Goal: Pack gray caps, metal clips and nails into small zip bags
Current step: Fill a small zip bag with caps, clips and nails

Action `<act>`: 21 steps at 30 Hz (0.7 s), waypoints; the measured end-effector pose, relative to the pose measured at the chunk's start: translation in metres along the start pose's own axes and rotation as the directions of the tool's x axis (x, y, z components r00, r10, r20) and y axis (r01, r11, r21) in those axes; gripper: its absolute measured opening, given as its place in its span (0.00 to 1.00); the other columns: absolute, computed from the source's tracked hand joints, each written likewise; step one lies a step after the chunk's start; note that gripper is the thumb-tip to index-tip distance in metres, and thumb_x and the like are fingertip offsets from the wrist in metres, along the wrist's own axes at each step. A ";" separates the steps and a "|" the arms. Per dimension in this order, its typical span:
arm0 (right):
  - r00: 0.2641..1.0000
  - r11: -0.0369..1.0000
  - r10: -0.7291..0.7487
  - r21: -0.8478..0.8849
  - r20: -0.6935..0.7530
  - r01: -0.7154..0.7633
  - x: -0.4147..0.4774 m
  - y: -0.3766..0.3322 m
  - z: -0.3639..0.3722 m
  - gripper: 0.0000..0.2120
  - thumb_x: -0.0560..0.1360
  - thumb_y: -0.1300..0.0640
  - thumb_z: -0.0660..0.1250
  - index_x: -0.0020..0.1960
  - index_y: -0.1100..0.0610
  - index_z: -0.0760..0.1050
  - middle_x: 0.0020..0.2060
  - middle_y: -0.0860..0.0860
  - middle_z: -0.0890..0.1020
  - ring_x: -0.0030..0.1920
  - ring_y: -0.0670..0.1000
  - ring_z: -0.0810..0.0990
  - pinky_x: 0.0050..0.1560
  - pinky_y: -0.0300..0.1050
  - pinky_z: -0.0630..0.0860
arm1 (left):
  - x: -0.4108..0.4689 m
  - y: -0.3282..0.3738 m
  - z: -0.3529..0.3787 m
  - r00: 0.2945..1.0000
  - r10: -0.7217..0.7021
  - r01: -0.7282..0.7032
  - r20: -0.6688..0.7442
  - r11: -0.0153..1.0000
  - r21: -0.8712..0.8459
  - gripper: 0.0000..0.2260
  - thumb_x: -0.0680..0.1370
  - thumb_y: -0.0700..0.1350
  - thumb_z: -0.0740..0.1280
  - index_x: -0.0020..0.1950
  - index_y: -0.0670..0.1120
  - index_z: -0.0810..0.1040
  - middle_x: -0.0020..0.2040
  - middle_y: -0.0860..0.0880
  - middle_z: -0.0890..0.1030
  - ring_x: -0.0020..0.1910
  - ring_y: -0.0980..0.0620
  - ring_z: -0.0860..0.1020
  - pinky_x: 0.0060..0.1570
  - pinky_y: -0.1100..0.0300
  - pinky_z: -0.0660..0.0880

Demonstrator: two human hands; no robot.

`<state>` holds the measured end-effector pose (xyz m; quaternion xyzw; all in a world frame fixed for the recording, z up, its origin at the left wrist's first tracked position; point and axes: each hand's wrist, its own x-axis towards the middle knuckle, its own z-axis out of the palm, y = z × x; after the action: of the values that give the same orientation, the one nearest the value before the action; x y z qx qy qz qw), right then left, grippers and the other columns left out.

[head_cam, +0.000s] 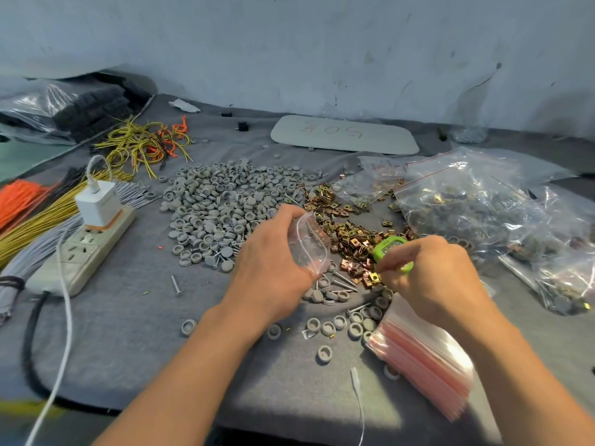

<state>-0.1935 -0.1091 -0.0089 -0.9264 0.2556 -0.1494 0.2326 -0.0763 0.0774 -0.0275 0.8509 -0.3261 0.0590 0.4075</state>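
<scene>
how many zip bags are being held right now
1: a small zip bag in the left hand; the right hand pinches a metal clip, no bag.

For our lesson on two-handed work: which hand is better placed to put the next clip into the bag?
Right, probably. The right hand pinches a clip at the edge of the clip pile, close beside the bag; the left hand is taken up gripping that bag.

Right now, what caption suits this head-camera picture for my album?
Left hand holds a small zip bag while right hand pinches a metal clip near gray caps.
</scene>
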 end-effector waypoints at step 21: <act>1.000 0.916 -0.010 -0.400 0.004 0.011 0.004 -0.012 0.022 0.07 0.72 0.58 0.70 0.45 0.48 0.85 0.37 0.48 0.85 0.40 0.54 0.80 0.50 0.50 0.58 | 0.000 0.005 0.010 0.999 0.000 -0.001 0.035 0.999 0.041 0.26 0.70 0.56 0.80 0.60 0.63 0.68 0.50 0.60 0.77 0.47 0.63 0.76 0.47 0.60 0.74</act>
<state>-0.1761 -0.0944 -0.0211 -0.9559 0.2755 -0.0947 0.0378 -0.0807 0.0678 -0.0306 0.8600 -0.3320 0.0509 0.3842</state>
